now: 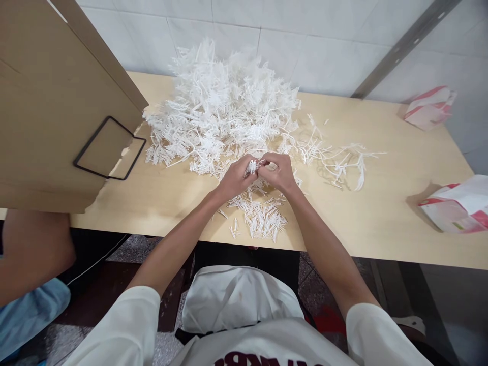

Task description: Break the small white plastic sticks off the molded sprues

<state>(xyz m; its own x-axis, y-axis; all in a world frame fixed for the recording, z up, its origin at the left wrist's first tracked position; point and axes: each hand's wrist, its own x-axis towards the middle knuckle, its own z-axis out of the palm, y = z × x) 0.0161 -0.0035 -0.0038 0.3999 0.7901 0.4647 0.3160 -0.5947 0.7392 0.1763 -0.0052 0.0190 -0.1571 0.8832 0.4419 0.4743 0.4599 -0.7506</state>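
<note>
My left hand (238,177) is closed around a small bunch of white branched plastic pieces (251,166), whose tips poke out by the thumb. Right against it, my right hand (277,170) is closed in a pinch at the bunch; what lies between its fingertips is too small to make out. Below both hands a loose heap of short white sticks (265,218) lies near the table's front edge. Behind them rises a large pile of white branched plastic pieces (224,101). To the right lie several stripped-looking white stems (343,160).
A cardboard sheet (57,112) stands on the left, with a black wire frame (110,147) by its torn edge. Two red-and-white paper bags (430,108) sit at the table's right end. A tiled wall (324,56) bounds the back. Another person's arm (38,254) shows at lower left.
</note>
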